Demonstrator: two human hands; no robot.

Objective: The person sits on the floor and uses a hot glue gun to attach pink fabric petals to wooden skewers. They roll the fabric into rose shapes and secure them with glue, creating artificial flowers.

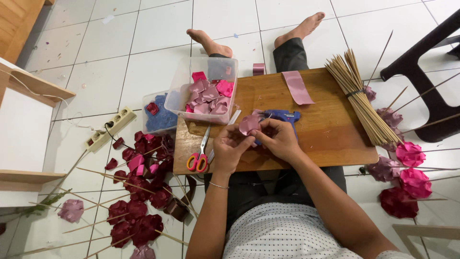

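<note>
Together, both hands, left [229, 146] and right [278, 139], are pinching a pink ribbon petal [249, 123] over the board [326, 129] (it looks light, soft, slippery; likely best gripped at its folded base).

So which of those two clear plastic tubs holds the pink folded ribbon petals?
The larger clear plastic tub on the wooden board; the smaller tub beside it on the floor holds blue pieces.

Glossy satin petal [249, 123]; smooth wooden board [326, 129]; clear plastic box [207, 91]; matt floor tiles [158, 29].
</note>
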